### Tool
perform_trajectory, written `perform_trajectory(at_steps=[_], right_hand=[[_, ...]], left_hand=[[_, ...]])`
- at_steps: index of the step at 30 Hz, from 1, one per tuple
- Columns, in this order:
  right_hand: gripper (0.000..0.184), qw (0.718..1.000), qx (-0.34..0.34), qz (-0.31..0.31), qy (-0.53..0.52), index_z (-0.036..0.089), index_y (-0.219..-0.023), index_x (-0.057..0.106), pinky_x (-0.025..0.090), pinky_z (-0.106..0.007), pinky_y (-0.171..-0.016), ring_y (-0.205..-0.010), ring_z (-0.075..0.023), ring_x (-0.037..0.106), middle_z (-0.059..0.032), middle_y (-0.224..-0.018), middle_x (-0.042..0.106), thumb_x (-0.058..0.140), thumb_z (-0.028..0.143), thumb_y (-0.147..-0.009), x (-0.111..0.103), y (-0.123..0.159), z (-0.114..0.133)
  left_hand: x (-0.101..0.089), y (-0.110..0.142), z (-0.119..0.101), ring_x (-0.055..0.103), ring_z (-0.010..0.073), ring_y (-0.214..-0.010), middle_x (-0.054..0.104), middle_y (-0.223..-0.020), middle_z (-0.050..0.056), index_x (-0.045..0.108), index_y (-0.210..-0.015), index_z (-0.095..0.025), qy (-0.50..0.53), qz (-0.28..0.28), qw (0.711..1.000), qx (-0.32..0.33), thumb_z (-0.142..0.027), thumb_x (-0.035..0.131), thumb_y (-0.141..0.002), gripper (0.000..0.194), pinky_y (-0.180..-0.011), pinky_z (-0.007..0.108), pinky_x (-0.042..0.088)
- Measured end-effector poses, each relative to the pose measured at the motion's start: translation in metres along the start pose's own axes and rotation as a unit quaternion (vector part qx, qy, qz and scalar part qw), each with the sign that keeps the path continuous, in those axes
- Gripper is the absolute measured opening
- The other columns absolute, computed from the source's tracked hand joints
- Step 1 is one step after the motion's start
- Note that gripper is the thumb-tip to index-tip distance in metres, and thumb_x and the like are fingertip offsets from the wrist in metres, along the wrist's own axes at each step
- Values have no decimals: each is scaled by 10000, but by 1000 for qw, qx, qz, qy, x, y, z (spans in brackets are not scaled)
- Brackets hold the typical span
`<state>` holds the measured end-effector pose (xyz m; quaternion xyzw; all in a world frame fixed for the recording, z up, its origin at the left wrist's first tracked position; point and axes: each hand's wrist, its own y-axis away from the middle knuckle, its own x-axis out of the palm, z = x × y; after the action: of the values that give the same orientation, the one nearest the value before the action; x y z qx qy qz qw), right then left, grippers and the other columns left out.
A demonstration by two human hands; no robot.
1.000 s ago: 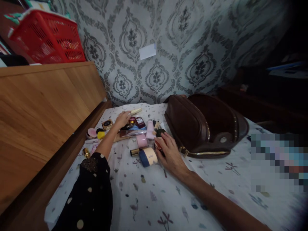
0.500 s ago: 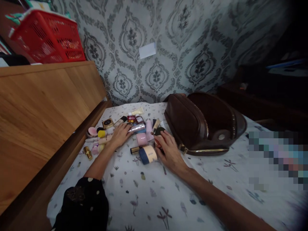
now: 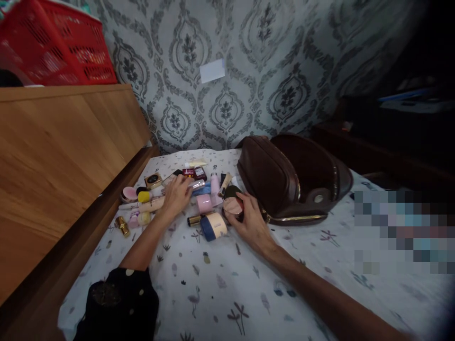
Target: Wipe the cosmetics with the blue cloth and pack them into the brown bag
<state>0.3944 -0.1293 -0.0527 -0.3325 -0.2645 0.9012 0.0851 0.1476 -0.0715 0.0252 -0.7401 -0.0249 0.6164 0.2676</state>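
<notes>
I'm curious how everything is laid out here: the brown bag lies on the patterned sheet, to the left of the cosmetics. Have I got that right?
Not quite: the brown bag lies on the patterned sheet, but to the right of the cosmetics, as the head view shows.

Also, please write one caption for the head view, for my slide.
Left hand over scattered cosmetics, right hand at a round pinkish item beside an open brown bag.
</notes>
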Motion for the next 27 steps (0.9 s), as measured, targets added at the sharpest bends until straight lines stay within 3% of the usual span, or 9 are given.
perform_trajectory(at_steps=[2, 5, 9, 14, 18, 21, 24, 27], right_hand=[[589, 1000, 3, 2, -10, 154, -1398, 441, 437, -553, -1087, -1323, -345, 486, -210, -1359, 484, 554, 451, -902, -3, 0, 2], [532, 1000, -1, 15, -2, 188, -1380, 473, 472, -525, -1058, -1271, -335, 529, -180, -1321, 495, 539, 434, -913, -7, 2, 5], [421, 999, -14, 33, 9, 270, -1296, 560, 558, -458, -924, -1123, -293, 612, -118, -1227, 519, 560, 339, -881, -10, 3, 9], [376, 998, -34, 56, 4, 266, -1223, 586, 549, -451, -906, -1016, -267, 623, -88, -1106, 586, 573, 245, -848, -14, 3, 12], [436, 999, -22, 48, 1, 220, -1252, 543, 527, -488, -948, -1089, -298, 606, -112, -1149, 606, 603, 248, -821, -11, 3, 9], [514, 999, -22, 31, 9, 190, -1302, 501, 514, -514, -970, -1128, -318, 600, -137, -1179, 615, 615, 272, -807, -7, 4, 5], [529, 999, -9, 34, 12, 173, -1308, 496, 519, -503, -967, -1128, -318, 608, -147, -1178, 622, 615, 292, -806, -6, 4, 4], [519, 999, 8, 47, -16, 201, -1303, 490, 528, -475, -958, -1127, -301, 623, -131, -1193, 633, 615, 294, -808, -7, 3, 5]], left_hand=[[-2, -9, -8, 583, 263, -1059, 617, -1088, 97, 649, -1150, -201, 113, 19, 993, 11, -323, 472, -960, 287, -953, 395, 465], [0, -25, -26, 612, 228, -1029, 626, -1114, 67, 630, -1215, -225, 239, 104, 964, 49, -323, 570, -891, 344, -934, 340, 488], [10, -44, -49, 609, 236, -1043, 622, -1093, 37, 660, -1191, -271, 209, 207, 953, 77, -249, 697, -745, 448, -952, 332, 486], [24, -62, -48, 615, 228, -959, 674, -960, 30, 682, -1046, -234, 183, 185, 965, 43, -153, 554, -807, 283, -920, 351, 480], [31, -68, -35, 630, 215, -883, 700, -893, 39, 697, -926, -179, 184, 178, 966, 24, -142, 514, -823, 213, -881, 338, 484], [33, -68, -31, 629, 211, -878, 703, -919, 37, 701, -960, -178, 190, 184, 964, 27, -208, 545, -836, 202, -858, 326, 490], [33, -66, -31, 623, 226, -928, 676, -992, 43, 686, -1060, -186, 189, 201, 960, 36, -319, 639, -797, 298, -862, 327, 496], [32, -64, -32, 611, 244, -988, 623, -1068, 48, 646, -1184, -196, 180, 226, 956, 45, -404, 743, -693, 542, -887, 328, 498]])
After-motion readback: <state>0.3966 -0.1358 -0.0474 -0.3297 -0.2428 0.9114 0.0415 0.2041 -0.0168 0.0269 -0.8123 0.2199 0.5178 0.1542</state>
